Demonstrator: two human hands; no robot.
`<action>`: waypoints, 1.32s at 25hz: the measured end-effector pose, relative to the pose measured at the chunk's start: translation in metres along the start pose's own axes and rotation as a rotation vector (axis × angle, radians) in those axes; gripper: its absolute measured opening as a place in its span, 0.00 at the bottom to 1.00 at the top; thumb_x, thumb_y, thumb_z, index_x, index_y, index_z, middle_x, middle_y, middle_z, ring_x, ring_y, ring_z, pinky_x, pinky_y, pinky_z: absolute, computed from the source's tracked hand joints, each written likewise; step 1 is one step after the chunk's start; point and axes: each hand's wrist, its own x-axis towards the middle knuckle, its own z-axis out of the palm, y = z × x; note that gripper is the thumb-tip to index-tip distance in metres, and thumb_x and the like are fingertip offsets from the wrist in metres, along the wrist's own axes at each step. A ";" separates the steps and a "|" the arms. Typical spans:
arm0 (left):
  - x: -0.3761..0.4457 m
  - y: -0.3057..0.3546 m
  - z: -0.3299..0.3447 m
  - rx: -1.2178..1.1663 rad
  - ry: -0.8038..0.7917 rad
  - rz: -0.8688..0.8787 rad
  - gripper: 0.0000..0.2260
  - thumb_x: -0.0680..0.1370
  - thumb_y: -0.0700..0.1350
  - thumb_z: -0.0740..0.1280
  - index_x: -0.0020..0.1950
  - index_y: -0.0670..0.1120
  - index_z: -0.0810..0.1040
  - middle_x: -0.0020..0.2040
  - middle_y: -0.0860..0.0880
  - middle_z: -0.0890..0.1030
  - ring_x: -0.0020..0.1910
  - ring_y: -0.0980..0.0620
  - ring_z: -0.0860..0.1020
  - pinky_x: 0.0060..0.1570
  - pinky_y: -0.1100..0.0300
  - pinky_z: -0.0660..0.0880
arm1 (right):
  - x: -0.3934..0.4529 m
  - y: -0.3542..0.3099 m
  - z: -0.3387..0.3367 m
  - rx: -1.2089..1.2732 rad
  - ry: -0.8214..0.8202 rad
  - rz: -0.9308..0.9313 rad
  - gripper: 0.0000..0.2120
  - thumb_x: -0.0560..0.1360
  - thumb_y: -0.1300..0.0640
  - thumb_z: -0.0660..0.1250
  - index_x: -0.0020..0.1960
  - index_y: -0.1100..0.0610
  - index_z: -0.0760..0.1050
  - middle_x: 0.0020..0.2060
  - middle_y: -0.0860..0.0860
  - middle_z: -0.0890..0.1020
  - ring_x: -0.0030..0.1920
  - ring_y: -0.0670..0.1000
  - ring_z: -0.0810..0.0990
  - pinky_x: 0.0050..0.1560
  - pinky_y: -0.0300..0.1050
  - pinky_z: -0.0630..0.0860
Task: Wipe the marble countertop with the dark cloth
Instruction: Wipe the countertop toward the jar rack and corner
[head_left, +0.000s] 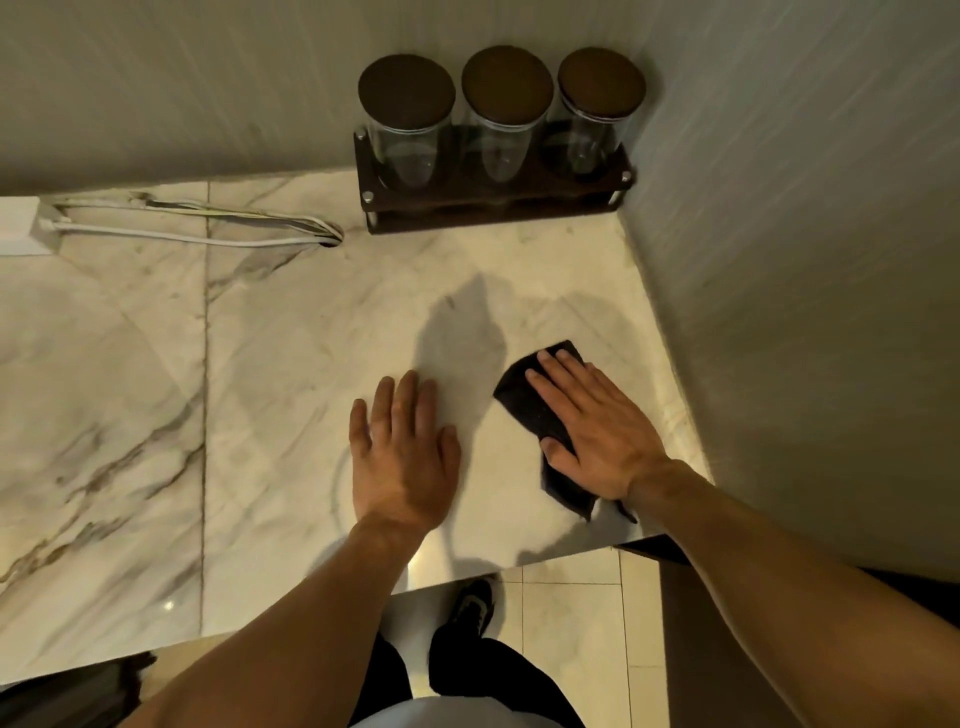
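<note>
My right hand (597, 431) presses the cloth (540, 415) flat, fingers together, its long axis running from the front edge toward the jars (501, 114). Left hand (402, 452) lies flat on the surface (270, 364), fingers together; open room lies leftward.

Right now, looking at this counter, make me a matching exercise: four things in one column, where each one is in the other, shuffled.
Things:
1. dark cloth
2. left hand
3. jar rack
4. white cables

Places:
A. back corner, against the wall
B. flat on bare marble
C. under the right hand
D. far left, running into a hole in the countertop

Pairs: 1-C, 2-B, 3-A, 4-D
</note>
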 end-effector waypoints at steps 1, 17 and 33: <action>0.000 0.000 -0.001 -0.003 0.004 0.004 0.25 0.79 0.53 0.52 0.73 0.43 0.65 0.73 0.42 0.68 0.73 0.40 0.61 0.72 0.40 0.52 | 0.008 0.004 -0.002 0.005 0.000 -0.002 0.36 0.74 0.43 0.53 0.78 0.52 0.46 0.78 0.51 0.48 0.76 0.50 0.41 0.75 0.48 0.43; 0.004 0.002 -0.005 0.090 -0.051 -0.009 0.25 0.77 0.54 0.57 0.72 0.45 0.66 0.73 0.43 0.68 0.73 0.41 0.61 0.71 0.41 0.52 | 0.131 0.054 -0.021 0.083 0.135 0.328 0.34 0.76 0.41 0.50 0.77 0.53 0.46 0.78 0.54 0.50 0.77 0.54 0.46 0.76 0.52 0.45; 0.002 0.000 -0.006 0.031 -0.013 0.000 0.24 0.77 0.53 0.58 0.71 0.44 0.69 0.71 0.43 0.70 0.72 0.39 0.64 0.71 0.39 0.58 | 0.113 0.031 -0.017 0.263 0.369 0.747 0.28 0.79 0.56 0.52 0.76 0.63 0.52 0.76 0.61 0.56 0.76 0.59 0.50 0.76 0.52 0.46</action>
